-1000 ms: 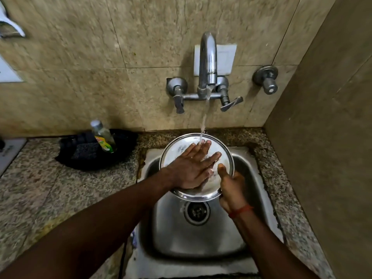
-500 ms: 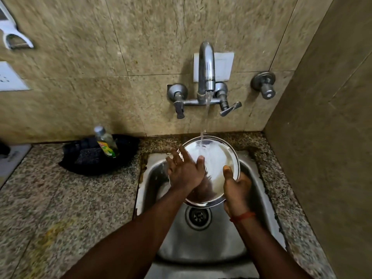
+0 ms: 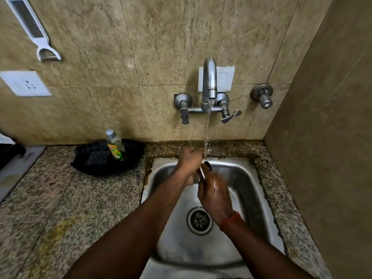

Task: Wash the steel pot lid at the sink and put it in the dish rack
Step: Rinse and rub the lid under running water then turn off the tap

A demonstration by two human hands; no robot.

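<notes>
The steel pot lid (image 3: 202, 172) is turned edge-on over the sink (image 3: 237, 172), so only its thin rim and its black knob (image 3: 207, 165) show. My left hand (image 3: 189, 164) is closed against the lid's left face near the top rim. My right hand (image 3: 215, 190), wet and with a red thread at the wrist, grips the lower edge from the right. Water from the tap (image 3: 209, 81) falls onto the lid's top between my hands. Most of the lid is hidden by my hands.
A dish soap bottle (image 3: 115, 144) stands in a black tray (image 3: 96, 168) with a scrubber on the granite counter (image 3: 60, 208) to the left. The drain (image 3: 199, 220) lies below my right wrist. A wall (image 3: 322, 137) closes off the right. No dish rack is in view.
The lid has turned from facing me to edge-on, and both hands have shifted toward the back of the sink. My left hand no longer lies flat on its face. The view has tilted up.
</notes>
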